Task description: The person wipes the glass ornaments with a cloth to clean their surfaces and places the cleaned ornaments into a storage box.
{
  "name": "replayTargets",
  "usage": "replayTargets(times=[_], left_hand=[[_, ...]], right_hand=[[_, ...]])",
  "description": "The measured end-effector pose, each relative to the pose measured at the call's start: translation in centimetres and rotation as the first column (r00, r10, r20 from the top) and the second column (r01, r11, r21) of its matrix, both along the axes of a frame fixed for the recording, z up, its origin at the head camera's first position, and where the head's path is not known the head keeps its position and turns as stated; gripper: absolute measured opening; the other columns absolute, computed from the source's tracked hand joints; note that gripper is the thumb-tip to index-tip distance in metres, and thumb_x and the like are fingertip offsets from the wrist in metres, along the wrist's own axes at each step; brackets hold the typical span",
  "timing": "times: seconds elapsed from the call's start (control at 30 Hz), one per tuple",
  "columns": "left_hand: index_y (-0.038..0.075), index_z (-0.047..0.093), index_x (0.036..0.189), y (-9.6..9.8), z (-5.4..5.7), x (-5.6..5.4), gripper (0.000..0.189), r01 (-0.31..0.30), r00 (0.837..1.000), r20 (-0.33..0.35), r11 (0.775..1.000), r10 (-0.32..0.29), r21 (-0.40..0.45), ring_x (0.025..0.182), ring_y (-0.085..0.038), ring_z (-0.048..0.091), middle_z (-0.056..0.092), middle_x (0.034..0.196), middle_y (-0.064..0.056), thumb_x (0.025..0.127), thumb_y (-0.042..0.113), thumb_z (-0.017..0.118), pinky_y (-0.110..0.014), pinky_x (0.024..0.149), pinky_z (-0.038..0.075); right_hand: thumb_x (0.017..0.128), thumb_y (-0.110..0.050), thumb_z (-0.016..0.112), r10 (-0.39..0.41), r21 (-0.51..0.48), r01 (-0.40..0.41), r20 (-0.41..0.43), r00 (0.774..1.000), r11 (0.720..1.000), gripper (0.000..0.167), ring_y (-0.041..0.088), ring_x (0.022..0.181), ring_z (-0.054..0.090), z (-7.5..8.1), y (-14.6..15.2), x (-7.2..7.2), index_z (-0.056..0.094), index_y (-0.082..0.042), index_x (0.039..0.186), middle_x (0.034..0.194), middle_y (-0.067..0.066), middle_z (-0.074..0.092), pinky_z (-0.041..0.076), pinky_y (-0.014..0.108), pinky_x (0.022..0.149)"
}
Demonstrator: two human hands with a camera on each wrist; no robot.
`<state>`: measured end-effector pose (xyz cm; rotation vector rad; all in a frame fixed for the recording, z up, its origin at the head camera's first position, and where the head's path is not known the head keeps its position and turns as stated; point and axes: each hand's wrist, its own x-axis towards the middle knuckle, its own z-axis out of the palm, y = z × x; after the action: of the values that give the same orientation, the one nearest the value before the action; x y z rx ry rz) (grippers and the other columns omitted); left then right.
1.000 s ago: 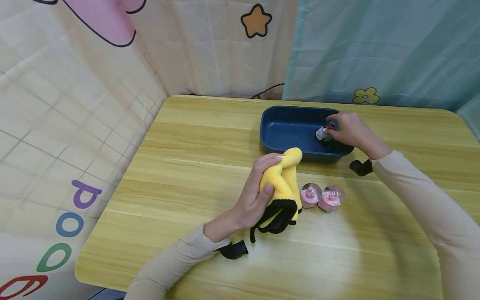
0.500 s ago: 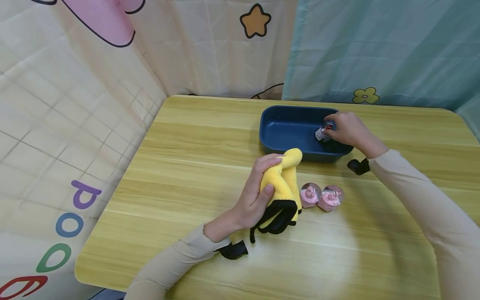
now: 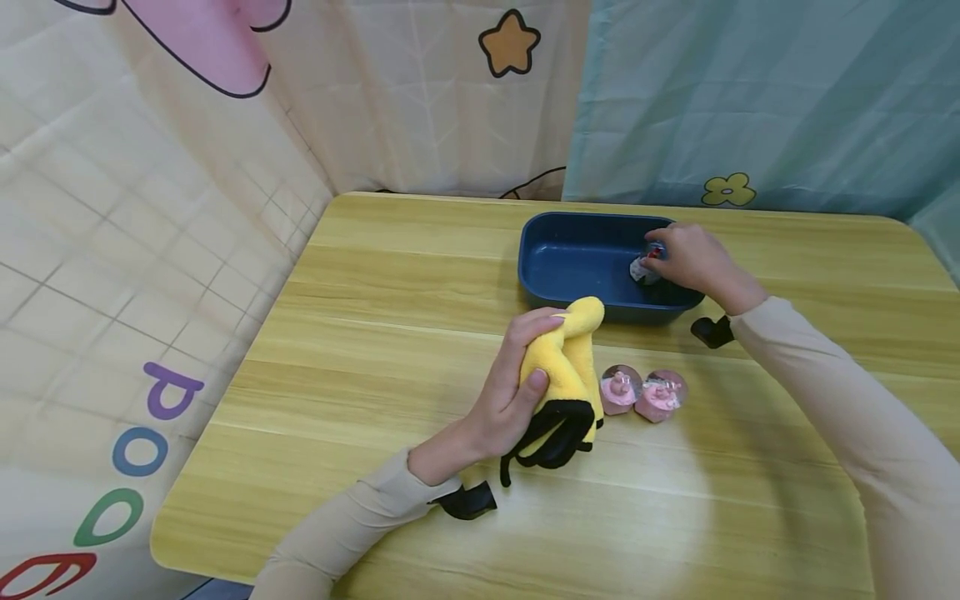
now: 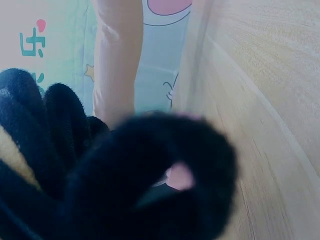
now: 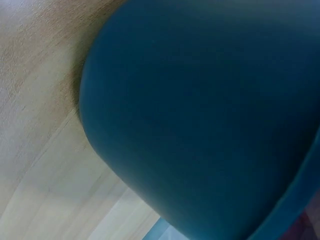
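Observation:
My left hand [image 3: 504, 392] grips a folded yellow towel [image 3: 558, 358] with black edging above the table. Its dark, blurred edging [image 4: 150, 175] fills the lower part of the left wrist view. My right hand [image 3: 693, 260] reaches over the right end of a dark blue basin [image 3: 577, 303] and pinches a small snow globe [image 3: 640, 270] with a whitish base and something red inside. The fingers partly cover this globe. Right of the towel, two snow globes with pink bases, one on the left [image 3: 619, 390] and one on the right [image 3: 662, 397], stand side by side.
The basin's outer wall [image 5: 190, 110] fills most of the right wrist view. Everything stands on a wood-grain table [image 3: 375, 333]. Printed curtains [image 3: 450, 100] hang behind it and on the left. A black strap end [image 3: 467, 502] hangs below my left wrist.
My right hand and forearm have shifted very slightly left, with the snow globe still between the fingers. The left hand and the towel look the same.

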<state>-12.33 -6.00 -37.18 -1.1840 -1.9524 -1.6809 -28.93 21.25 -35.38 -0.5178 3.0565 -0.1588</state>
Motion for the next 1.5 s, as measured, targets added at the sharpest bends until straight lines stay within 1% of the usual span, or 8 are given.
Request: replayTargets(times=[0.3, 0.53, 0.77, 0.9, 1.03, 1.1, 1.3, 1.5], left_hand=[[-0.002, 0.031, 0.129, 0.3, 0.2, 0.4, 0.056, -0.001, 1.0, 0.016, 1.0, 0.001, -0.013, 0.126, -0.031, 0.04, 0.037, 0.133, -0.022, 0.101, 0.046, 0.025, -0.035, 0.108, 0.036], [-0.001, 0.031, 0.129, 0.2, 0.3, 0.4, 0.056, -0.004, 1.0, 0.021, 1.0, 0.004, -0.004, 0.125, -0.031, 0.04, 0.038, 0.133, -0.023, 0.1, 0.046, 0.026, -0.035, 0.108, 0.035], [-0.001, 0.031, 0.128, 0.0, 0.3, 0.4, 0.056, -0.009, 1.0, 0.02, 1.0, 0.009, -0.005, 0.125, -0.031, 0.04, 0.037, 0.133, -0.023, 0.1, 0.047, 0.026, -0.034, 0.108, 0.035], [-0.001, 0.031, 0.129, -0.2, 0.3, 0.4, 0.056, -0.01, 1.0, 0.023, 1.0, 0.01, -0.007, 0.125, -0.031, 0.04, 0.037, 0.133, -0.023, 0.1, 0.047, 0.026, -0.034, 0.108, 0.036], [-0.002, 0.031, 0.129, -0.3, 0.3, 0.4, 0.056, -0.015, 1.0, 0.021, 1.0, 0.015, -0.008, 0.125, -0.031, 0.04, 0.037, 0.132, -0.023, 0.1, 0.047, 0.026, -0.034, 0.108, 0.036], [-0.002, 0.031, 0.129, -0.3, 0.3, 0.4, 0.056, -0.016, 1.0, 0.023, 1.0, 0.017, -0.008, 0.125, -0.031, 0.04, 0.037, 0.132, -0.023, 0.1, 0.047, 0.026, -0.034, 0.107, 0.036], [-0.002, 0.031, 0.129, -0.4, 0.3, 0.4, 0.056, -0.019, 0.999, 0.031, 1.0, 0.019, -0.007, 0.124, -0.031, 0.04, 0.037, 0.132, -0.023, 0.1, 0.046, 0.026, -0.034, 0.107, 0.036], [-0.003, 0.031, 0.129, -0.4, 0.3, 0.3, 0.057, -0.023, 0.999, 0.032, 1.0, 0.023, -0.01, 0.126, -0.031, 0.04, 0.037, 0.133, -0.023, 0.1, 0.046, 0.025, -0.034, 0.108, 0.035]], right_hand=[[0.089, -0.027, 0.062, 0.007, -0.005, -0.007, 0.032, 0.999, 1.0, 0.054, 0.03, 0.068, 0.06, 0.4, 0.3, 0.2, 0.05, 0.012, 0.125, 0.085, 0.027, 0.064, 0.049, 0.049, 0.074], [0.092, -0.027, 0.059, -0.002, -0.035, 0.003, 0.03, 1.0, 0.999, 0.058, 0.047, 0.103, 0.056, 2.2, 0.6, 1.3, 0.042, 0.012, 0.132, 0.123, 0.037, 0.052, 0.044, 0.056, 0.091], [0.091, -0.024, 0.062, 0.01, -0.124, -0.02, -0.081, 0.997, 0.992, 0.052, 0.046, 0.108, 0.055, 3.5, 0.4, 4.1, 0.048, 0.006, 0.131, 0.125, 0.032, 0.054, 0.044, 0.057, 0.091], [0.086, -0.019, 0.067, 0.046, -0.169, -0.082, -0.207, 0.977, 0.982, 0.045, 0.034, 0.074, 0.058, 3.4, 0.1, 6.1, 0.056, 0.004, 0.124, 0.103, 0.026, 0.062, 0.049, 0.044, 0.069], [0.081, -0.017, 0.073, 0.107, -0.186, -0.168, -0.3, 0.948, 0.968, 0.043, 0.016, 0.059, 0.045, 3.0, -0.6, 8.1, 0.061, 0.0, 0.118, 0.083, 0.014, 0.06, 0.038, 0.028, 0.053], [0.079, -0.018, 0.075, 0.133, -0.175, -0.194, -0.31, 0.942, 0.965, 0.044, 0.014, 0.061, 0.045, 2.8, -1.1, 9.0, 0.062, -0.003, 0.118, 0.082, 0.011, 0.059, 0.037, 0.026, 0.052], [0.078, -0.024, 0.076, 0.186, -0.156, -0.235, -0.276, 0.943, 0.96, 0.046, 0.02, 0.072, 0.062, 2.0, -2.3, 11.4, 0.062, -0.006, 0.118, 0.1, 0.013, 0.066, 0.047, 0.03, 0.055], [0.077, -0.02, 0.076, 0.282, -0.23, -0.343, -0.261, 0.923, 0.911, 0.041, 0.027, 0.088, 0.067, 1.1, -3.1, 13.0, 0.065, -0.003, 0.112, 0.105, 0.013, 0.069, 0.055, 0.041, 0.072]])
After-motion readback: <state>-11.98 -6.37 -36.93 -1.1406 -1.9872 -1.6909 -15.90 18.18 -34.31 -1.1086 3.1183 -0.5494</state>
